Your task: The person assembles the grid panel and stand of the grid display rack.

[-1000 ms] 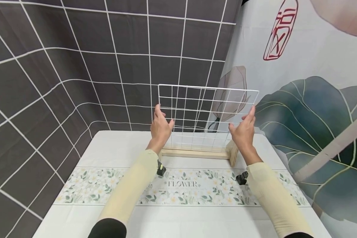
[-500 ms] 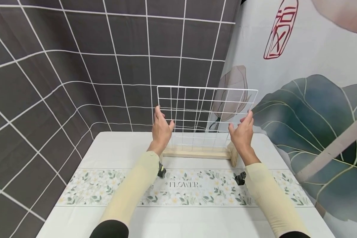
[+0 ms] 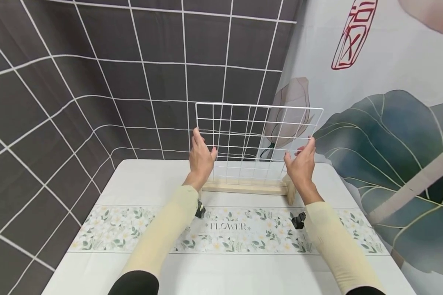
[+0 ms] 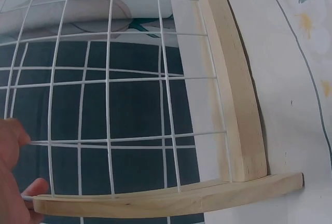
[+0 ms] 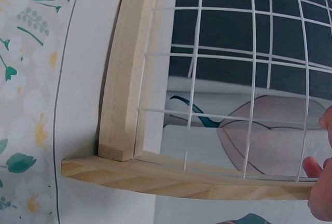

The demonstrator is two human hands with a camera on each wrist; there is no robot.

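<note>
A white wire grid panel (image 3: 258, 105) stands upright in a pale wooden stand, whose crossbar (image 3: 243, 188) runs along its bottom edge. My left hand (image 3: 201, 159) grips the panel's left side, thumb toward the front. On the opposite side my right hand (image 3: 301, 166) holds the panel in the same way. In the left wrist view, a wooden side piece (image 4: 171, 202) lies along the grid's edge, with the fingers near its end. The right wrist view shows the matching side piece (image 5: 181, 183), its end right at the right hand.
A white tablecloth (image 3: 236, 270) with a floral band reading "FLOWER" (image 3: 227, 226) covers the table. Behind hangs a dark curtain with white grid lines (image 3: 162, 82), and at right a light curtain with large painted leaves (image 3: 387, 139).
My right hand has slid slightly down the panel's side over the last second. The left hand and the stand hold nearly the same place; the head view has shifted a little.
</note>
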